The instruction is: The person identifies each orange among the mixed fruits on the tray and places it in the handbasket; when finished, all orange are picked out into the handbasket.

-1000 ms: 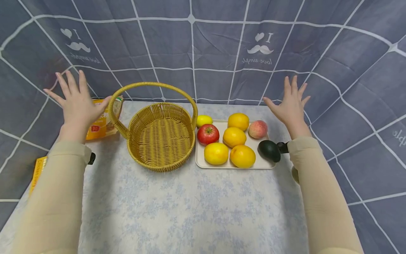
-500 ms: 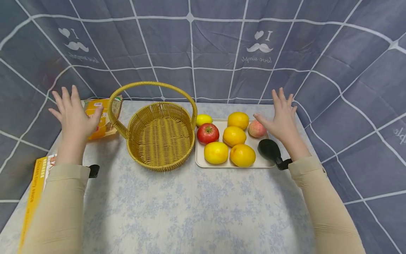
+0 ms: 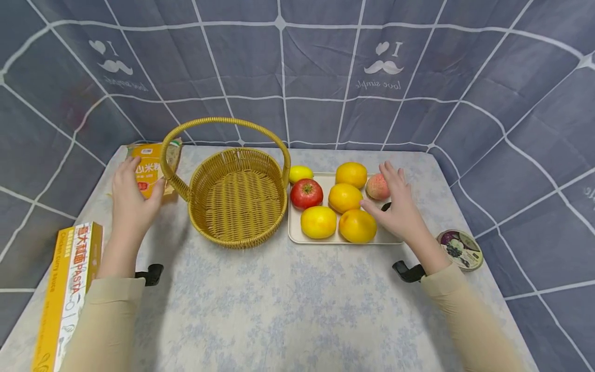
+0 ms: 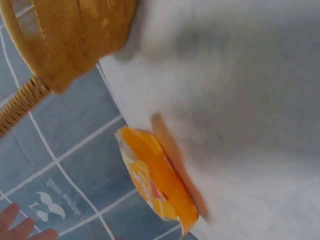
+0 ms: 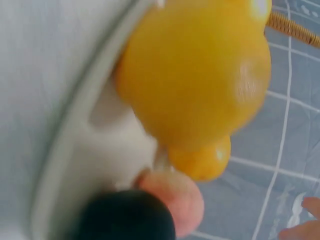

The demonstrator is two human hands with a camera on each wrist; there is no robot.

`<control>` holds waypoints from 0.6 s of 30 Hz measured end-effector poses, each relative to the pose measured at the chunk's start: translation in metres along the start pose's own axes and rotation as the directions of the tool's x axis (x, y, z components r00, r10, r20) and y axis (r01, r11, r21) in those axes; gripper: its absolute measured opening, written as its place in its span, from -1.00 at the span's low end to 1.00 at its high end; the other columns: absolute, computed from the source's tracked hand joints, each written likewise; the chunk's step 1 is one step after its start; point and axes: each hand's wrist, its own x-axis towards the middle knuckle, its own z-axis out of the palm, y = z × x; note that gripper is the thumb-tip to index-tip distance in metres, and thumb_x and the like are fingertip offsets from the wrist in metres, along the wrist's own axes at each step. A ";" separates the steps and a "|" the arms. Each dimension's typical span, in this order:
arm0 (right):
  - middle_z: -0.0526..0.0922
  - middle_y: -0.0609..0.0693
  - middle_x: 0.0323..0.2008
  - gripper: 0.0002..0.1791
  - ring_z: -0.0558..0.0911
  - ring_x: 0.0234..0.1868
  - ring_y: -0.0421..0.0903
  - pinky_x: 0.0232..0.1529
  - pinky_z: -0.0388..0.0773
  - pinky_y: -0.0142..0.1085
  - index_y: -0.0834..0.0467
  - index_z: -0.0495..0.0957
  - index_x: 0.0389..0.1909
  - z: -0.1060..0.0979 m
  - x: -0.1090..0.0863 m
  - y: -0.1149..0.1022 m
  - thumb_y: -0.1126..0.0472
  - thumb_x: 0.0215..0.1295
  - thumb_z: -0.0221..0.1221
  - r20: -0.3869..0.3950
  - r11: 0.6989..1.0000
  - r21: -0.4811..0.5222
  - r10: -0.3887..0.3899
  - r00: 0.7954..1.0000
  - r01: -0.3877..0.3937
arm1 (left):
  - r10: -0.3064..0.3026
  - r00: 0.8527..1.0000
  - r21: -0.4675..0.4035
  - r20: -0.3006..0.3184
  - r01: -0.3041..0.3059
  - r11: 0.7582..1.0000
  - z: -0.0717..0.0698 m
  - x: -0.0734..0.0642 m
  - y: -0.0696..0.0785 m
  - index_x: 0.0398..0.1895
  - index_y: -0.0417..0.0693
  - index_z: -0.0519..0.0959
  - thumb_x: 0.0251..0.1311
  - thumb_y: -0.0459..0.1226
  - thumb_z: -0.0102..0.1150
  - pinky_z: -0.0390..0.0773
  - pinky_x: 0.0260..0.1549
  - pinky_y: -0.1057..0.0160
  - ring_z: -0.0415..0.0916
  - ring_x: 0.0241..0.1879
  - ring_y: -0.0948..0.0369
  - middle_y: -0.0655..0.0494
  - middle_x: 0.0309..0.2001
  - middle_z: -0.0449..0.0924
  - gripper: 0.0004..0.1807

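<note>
My left hand (image 3: 130, 204), fingers apart from the thumb and holding nothing, hovers at the near side of an orange food packet (image 3: 150, 166), left of a woven basket (image 3: 238, 244) with a tall arched handle. My right hand (image 3: 398, 213) holds nothing either and is over the right end of a cream tray (image 3: 297, 236). Close by its thumb lies a yellow-orange fruit (image 3: 358, 226); beyond its fingers sits a peach (image 3: 378, 186). A dark green fruit like an avocado (image 5: 127, 217) is mostly hidden by this hand in the head view. The tray also bears a red fruit (image 3: 307, 193) and several yellow fruits.
A yellow pasta box (image 3: 69, 289) stands at the left table edge, beside my left forearm. Near my right wrist, a round printed tin (image 3: 460, 250) lies by the right edge. Grey checked cloth (image 3: 316, 77) encloses the back and sides.
Both hands have come lower and nearer to me. The right hand has also moved left, over the tray, and the round tin has come into view. Basket and fruit stay put.
</note>
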 end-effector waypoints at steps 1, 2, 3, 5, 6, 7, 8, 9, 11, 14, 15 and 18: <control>-0.10 0.19 0.57 0.02 -0.24 0.56 0.30 0.44 -0.30 0.42 0.16 -0.06 0.57 0.003 -0.003 0.000 -0.03 0.25 0.30 0.011 1.000 0.013 0.007 1.000 -0.007 | -0.022 1.000 -0.011 0.016 0.022 1.000 0.001 -0.004 0.002 0.51 -0.27 0.06 0.36 -0.19 0.01 -0.05 0.51 -0.20 -0.09 0.51 -0.18 -0.26 0.51 -0.01 -0.28; -0.06 0.19 0.57 0.01 -0.18 0.57 0.29 0.45 -0.23 0.41 0.14 -0.05 0.57 0.006 -0.006 0.000 -0.03 0.25 0.31 0.023 0.999 0.027 0.016 1.000 -0.017 | -0.041 0.999 -0.022 0.032 0.041 0.999 0.002 -0.008 0.003 0.49 -0.29 0.08 0.37 -0.19 0.02 0.01 0.48 -0.23 -0.03 0.48 -0.21 -0.30 0.49 0.03 -0.29; -0.05 0.17 0.57 0.01 -0.13 0.57 0.27 0.46 -0.16 0.38 0.12 -0.05 0.57 0.009 -0.009 0.000 -0.04 0.25 0.30 0.038 0.999 0.038 0.028 0.999 -0.029 | -0.066 0.996 -0.029 0.062 0.068 0.997 0.003 -0.013 0.004 0.48 -0.30 0.08 0.39 -0.16 0.01 0.08 0.44 -0.26 0.02 0.45 -0.24 -0.32 0.48 0.03 -0.29; 0.01 0.16 0.56 0.01 -0.02 0.56 0.24 0.46 -0.01 0.34 0.10 -0.04 0.57 0.014 -0.014 0.000 -0.05 0.25 0.31 0.058 0.997 0.051 0.051 0.997 -0.054 | -0.113 0.985 -0.048 0.127 0.120 0.992 0.006 -0.022 0.006 0.46 -0.34 0.09 0.41 -0.13 0.01 0.19 0.33 -0.31 0.11 0.38 -0.28 -0.37 0.43 0.07 -0.30; 0.03 0.15 0.55 0.01 0.02 0.55 0.23 0.45 0.05 0.32 0.10 -0.04 0.57 0.016 -0.017 0.000 -0.06 0.25 0.31 0.067 0.996 0.058 0.063 0.996 -0.066 | -0.127 0.979 -0.065 0.158 0.139 0.988 0.008 -0.026 0.007 0.43 -0.37 0.10 0.41 -0.12 0.01 0.23 0.28 -0.32 0.14 0.35 -0.30 -0.38 0.41 0.10 -0.31; 0.05 0.14 0.55 0.01 0.06 0.54 0.22 0.45 0.09 0.29 0.09 -0.04 0.57 0.018 -0.019 0.000 -0.06 0.25 0.31 0.073 0.995 0.059 0.074 0.995 -0.078 | -0.137 0.972 -0.078 0.193 0.154 0.985 0.010 -0.030 0.008 0.41 -0.39 0.10 0.42 -0.11 0.01 0.26 0.25 -0.33 0.14 0.35 -0.31 -0.40 0.40 0.10 -0.31; 0.06 0.14 0.54 0.01 0.06 0.54 0.21 0.45 0.11 0.27 0.10 -0.03 0.57 0.019 -0.021 0.000 -0.06 0.25 0.31 0.079 0.994 0.065 0.085 0.993 -0.091 | -0.142 0.964 -0.097 0.225 0.168 0.981 0.013 -0.034 0.008 0.39 -0.41 0.11 0.43 -0.11 0.00 0.27 0.24 -0.33 0.14 0.35 -0.32 -0.41 0.39 0.10 -0.32; 0.07 0.14 0.54 0.00 0.08 0.53 0.21 0.45 0.14 0.25 0.11 -0.02 0.57 0.020 -0.023 0.000 -0.06 0.25 0.31 0.086 0.992 0.072 0.099 0.991 -0.106 | -0.146 0.955 -0.114 0.257 0.180 0.977 0.015 -0.037 0.009 0.38 -0.42 0.11 0.43 -0.10 0.00 0.28 0.25 -0.33 0.12 0.37 -0.32 -0.41 0.40 0.08 -0.32; 0.10 0.15 0.53 -0.02 0.10 0.53 0.21 0.45 0.17 0.22 0.15 0.01 0.55 0.022 -0.026 -0.001 -0.05 0.26 0.30 0.101 0.986 0.099 0.124 0.987 -0.134 | -0.138 0.945 -0.148 0.297 0.188 0.971 0.020 -0.043 0.010 0.38 -0.44 0.09 0.43 -0.12 0.01 0.28 0.28 -0.33 0.09 0.41 -0.32 -0.42 0.39 0.08 -0.31; 0.14 0.16 0.51 -0.07 0.15 0.51 0.22 0.45 0.20 0.19 0.18 0.06 0.53 0.025 -0.028 0.000 -0.05 0.28 0.29 0.132 0.973 0.141 0.167 0.977 -0.185 | -0.117 0.930 -0.164 0.347 0.182 0.970 0.026 -0.048 0.010 0.43 -0.44 0.02 0.43 -0.12 0.02 0.27 0.28 -0.36 0.06 0.41 -0.35 -0.45 0.39 0.03 -0.25; 0.15 0.17 0.51 -0.08 0.16 0.50 0.22 0.45 0.20 0.18 0.18 0.07 0.53 0.026 -0.029 0.000 -0.05 0.28 0.29 0.143 0.968 0.149 0.181 0.973 -0.201 | -0.110 0.925 -0.162 0.363 0.179 0.970 0.027 -0.049 0.010 0.45 -0.44 -0.01 0.43 -0.11 0.03 0.27 0.27 -0.37 0.06 0.41 -0.36 -0.47 0.40 0.01 -0.23; 0.17 0.19 0.49 -0.10 0.19 0.47 0.25 0.44 0.22 0.19 0.17 0.10 0.52 0.030 -0.030 0.002 -0.06 0.28 0.29 0.164 0.960 0.146 0.213 0.963 -0.237 | -0.094 0.904 -0.164 0.416 0.176 0.971 0.032 -0.052 0.008 0.48 -0.44 -0.08 0.43 -0.11 0.04 0.29 0.26 -0.38 0.08 0.38 -0.38 -0.48 0.43 -0.05 -0.18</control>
